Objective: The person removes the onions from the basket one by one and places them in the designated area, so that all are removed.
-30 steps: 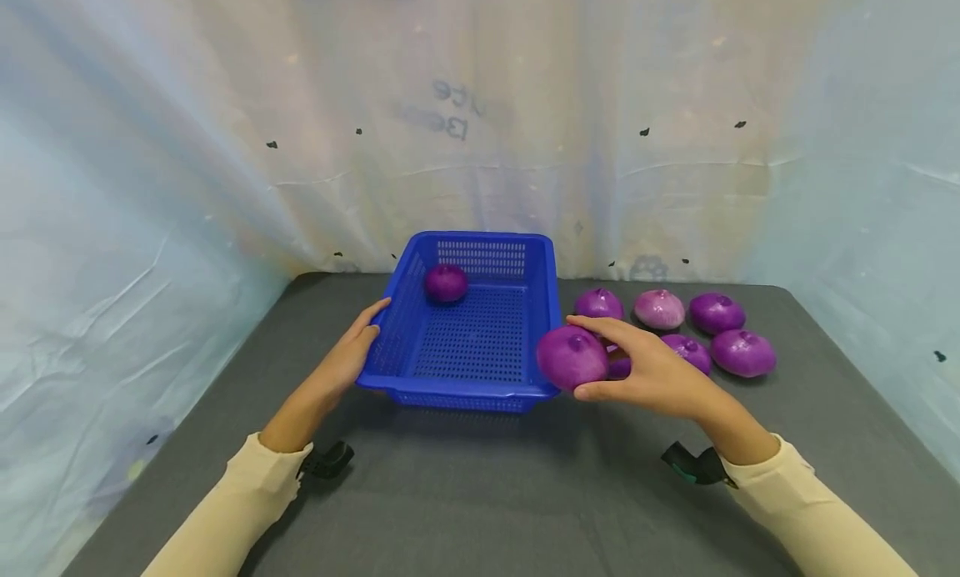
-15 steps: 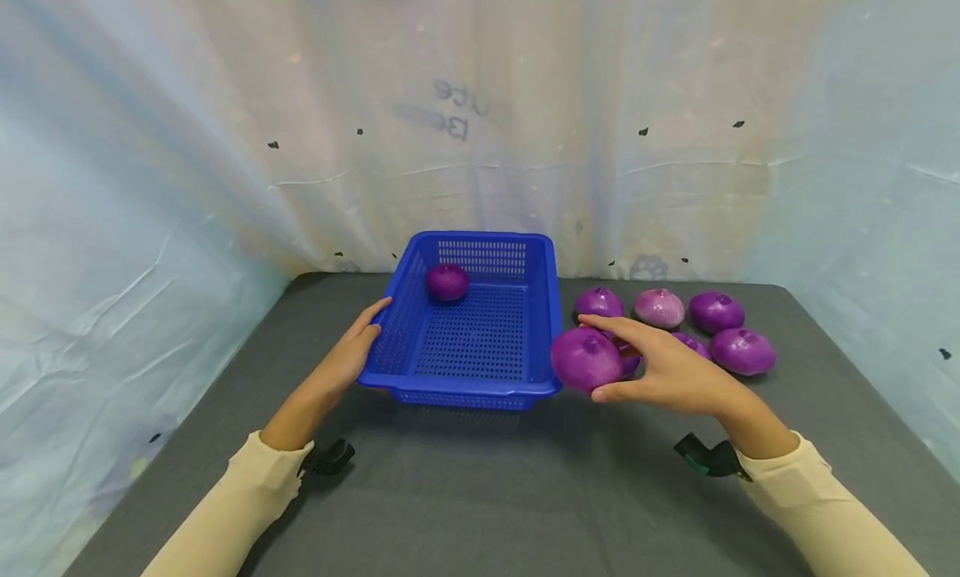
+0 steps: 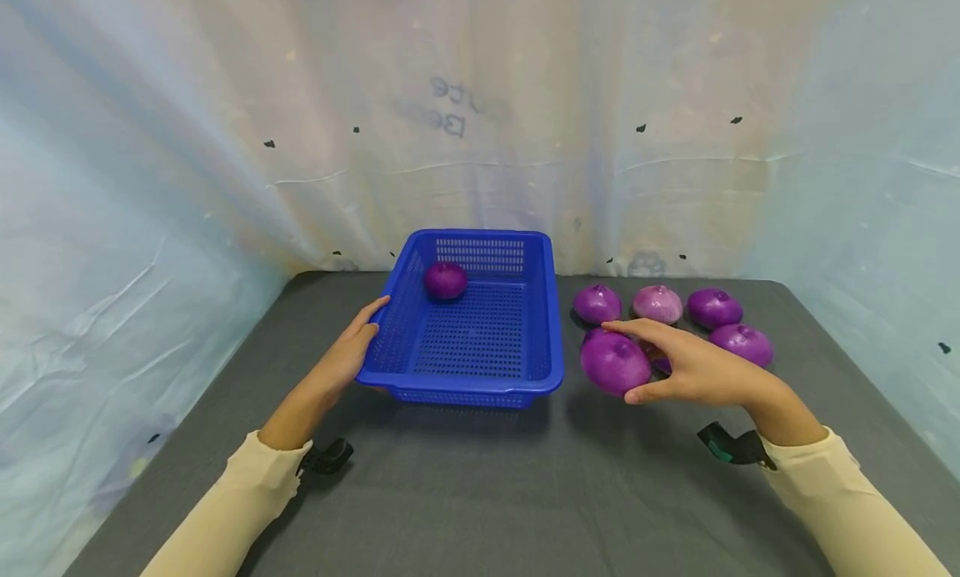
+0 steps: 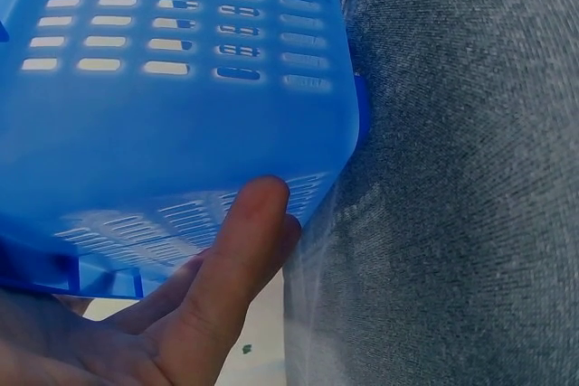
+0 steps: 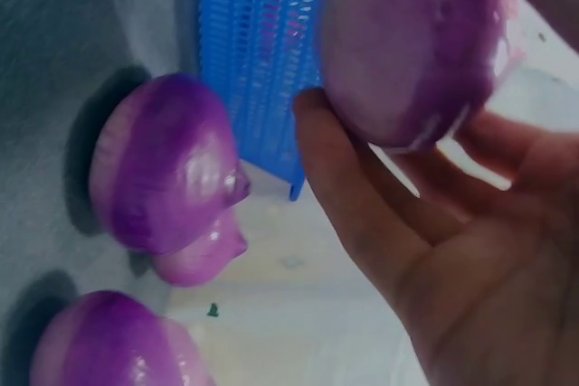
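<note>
My left hand (image 3: 347, 353) holds the left side of a blue perforated plastic basket (image 3: 557, 343). In the left wrist view its fingers (image 4: 237, 255) lie against the outer wall, under the rim; part of the hand is hidden. Inside the basket, near its back left corner, sits one purple onion (image 3: 446, 280). To the right of the basket, my right hand (image 3: 701, 377) grips another purple onion (image 3: 615, 365) between thumb and fingers, above the table. In the right wrist view this held onion (image 5: 403, 51) is raised off the cloth.
Several onions lie right of the basket, among them a paler pink one (image 3: 657, 304) and a purple one (image 3: 741, 344). Some are partly hidden behind my right hand. The table has a dark grey cloth (image 3: 480, 485). A pale plastic sheet (image 3: 480, 168) hangs behind.
My right hand has moved to the right, away from the basket, with the onion still in its grip. The left hand and the basket have stayed nearly in place.
</note>
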Available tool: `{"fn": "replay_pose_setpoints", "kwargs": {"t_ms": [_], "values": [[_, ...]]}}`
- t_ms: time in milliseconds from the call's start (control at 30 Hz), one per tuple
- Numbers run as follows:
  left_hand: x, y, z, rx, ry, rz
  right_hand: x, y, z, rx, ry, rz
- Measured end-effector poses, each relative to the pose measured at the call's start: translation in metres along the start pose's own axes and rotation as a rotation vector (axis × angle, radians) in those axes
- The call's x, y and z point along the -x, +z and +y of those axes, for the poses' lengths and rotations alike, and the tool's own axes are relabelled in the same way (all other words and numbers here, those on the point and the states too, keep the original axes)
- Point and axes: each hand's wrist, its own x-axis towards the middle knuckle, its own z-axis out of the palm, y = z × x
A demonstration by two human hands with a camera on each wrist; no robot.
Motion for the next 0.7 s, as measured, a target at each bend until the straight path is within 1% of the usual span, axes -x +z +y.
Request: {"fn": "replay_pose_setpoints", "kwargs": {"t_ms": [100, 233, 300, 400, 633, 700], "values": [[0.001, 0.000, 0.001, 0.005, -0.005, -0.005, 0.001, 0.002, 0.006, 0.000, -0.013, -0.059], [0.002, 0.001, 0.003, 0.002, -0.003, -0.005, 0.003, 0.004, 0.012, -0.015, 0.008, -0.180], [0.002, 0.001, 0.003, 0.007, -0.001, -0.008, 0.004, 0.006, 0.014, -0.019, 0.022, -0.227], [0.002, 0.001, 0.002, 0.010, 0.001, -0.011, 0.005, 0.009, 0.018, -0.020, 0.028, -0.259], [0.002, -0.001, 0.001, 0.017, 0.004, -0.011, -0.001, 0.016, 0.029, -0.089, 0.026, -0.347], [0.003, -0.001, 0.000, 0.018, 0.005, -0.012, -0.002, 0.018, 0.032, -0.094, 0.025, -0.361]]}}
